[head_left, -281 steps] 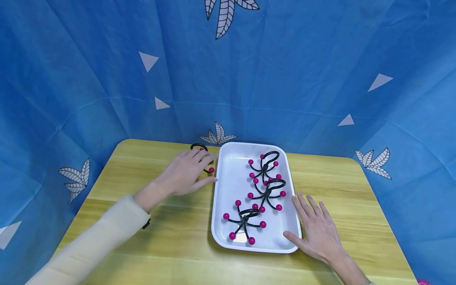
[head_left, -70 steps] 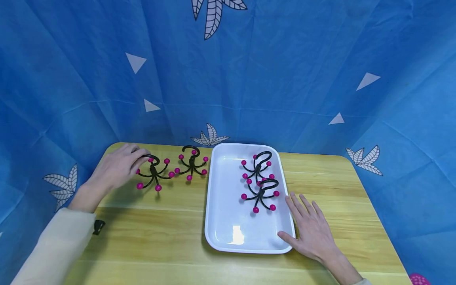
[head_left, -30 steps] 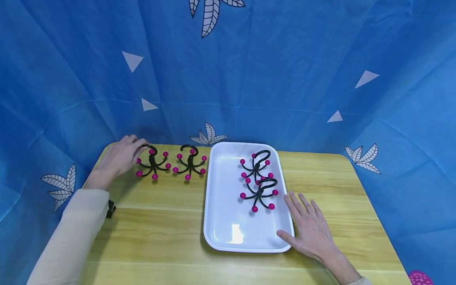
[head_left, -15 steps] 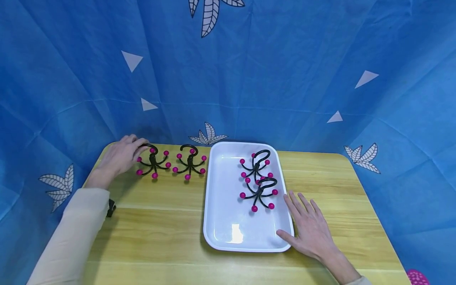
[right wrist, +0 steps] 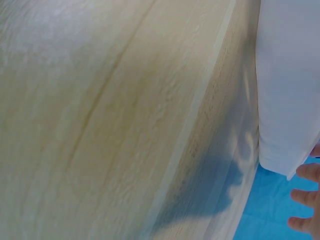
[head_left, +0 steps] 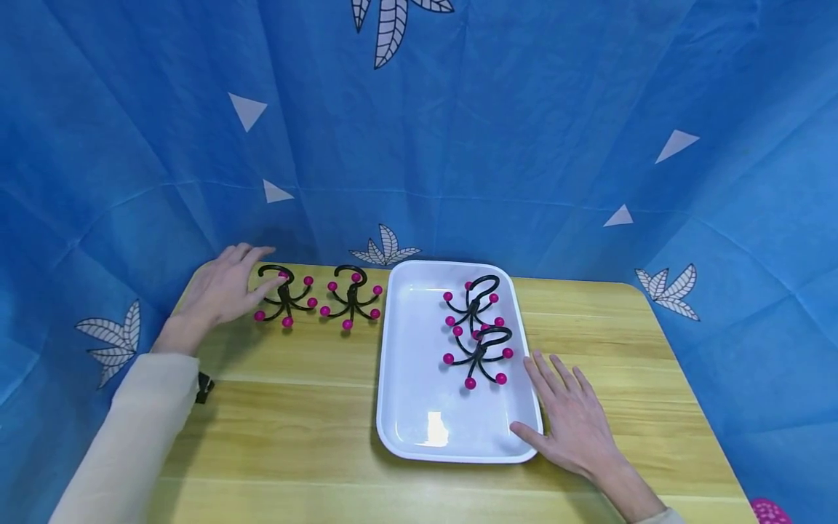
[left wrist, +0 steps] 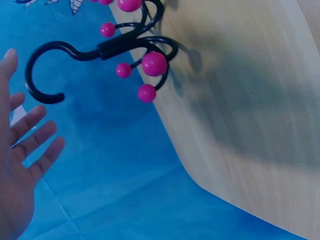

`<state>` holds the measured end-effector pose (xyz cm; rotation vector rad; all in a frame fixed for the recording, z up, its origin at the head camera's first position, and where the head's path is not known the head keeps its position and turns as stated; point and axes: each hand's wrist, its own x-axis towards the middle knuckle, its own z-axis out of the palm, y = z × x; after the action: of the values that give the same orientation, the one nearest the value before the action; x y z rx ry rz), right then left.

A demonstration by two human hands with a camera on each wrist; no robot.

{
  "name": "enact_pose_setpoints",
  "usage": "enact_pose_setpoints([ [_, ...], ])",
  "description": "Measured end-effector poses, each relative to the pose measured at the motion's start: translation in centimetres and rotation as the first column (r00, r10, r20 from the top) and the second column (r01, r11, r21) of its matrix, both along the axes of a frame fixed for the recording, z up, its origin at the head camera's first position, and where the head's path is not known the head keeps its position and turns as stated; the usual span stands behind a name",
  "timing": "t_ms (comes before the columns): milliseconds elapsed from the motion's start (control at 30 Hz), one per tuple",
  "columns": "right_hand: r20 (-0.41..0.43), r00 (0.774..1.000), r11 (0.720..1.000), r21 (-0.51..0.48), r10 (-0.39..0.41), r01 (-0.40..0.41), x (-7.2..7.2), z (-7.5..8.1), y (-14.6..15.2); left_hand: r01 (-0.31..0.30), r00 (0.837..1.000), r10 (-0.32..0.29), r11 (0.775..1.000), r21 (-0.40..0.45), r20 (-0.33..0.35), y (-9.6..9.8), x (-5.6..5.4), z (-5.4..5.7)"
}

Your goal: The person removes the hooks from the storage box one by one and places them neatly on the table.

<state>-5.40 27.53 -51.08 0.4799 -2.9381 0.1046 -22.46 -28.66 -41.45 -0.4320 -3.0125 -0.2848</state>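
Two black head massagers with hooked handles and pink ball tips stand on the table left of a white tray. My left hand is beside the leftmost massager, its thumb and fingers spread around the hook without holding it. In the left wrist view the same massager has its hook just above the extended fingers. To its right is the second massager. Inside the tray are a rear massager and a front massager, close together. My right hand rests with spread fingers at the tray's right rim.
The wooden table ends at a blue curtain along the back and sides. The tray's wall shows at the right of the right wrist view. A pink item is at the lower right, beyond the table.
A massager has gone from the tray's front to the table's far left, carried by my left hand. Since half a second ago the left fingers have let go of its hook and spread. The right hand stays put.
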Motion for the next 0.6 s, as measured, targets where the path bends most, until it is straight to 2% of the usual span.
enact_pose_setpoints([
  [233,0.018,1.0,1.0,0.0,-0.005,0.005,0.0,0.2,0.0,0.019,0.999,-0.016,0.998,0.064,-0.045,2.0,0.4,1.1],
  [600,0.02,1.0,1.0,0.0,-0.004,0.004,0.1,0.1,0.0,0.111,0.99,-0.101,0.988,0.104,-0.094,6.0,1.5,2.0],
])
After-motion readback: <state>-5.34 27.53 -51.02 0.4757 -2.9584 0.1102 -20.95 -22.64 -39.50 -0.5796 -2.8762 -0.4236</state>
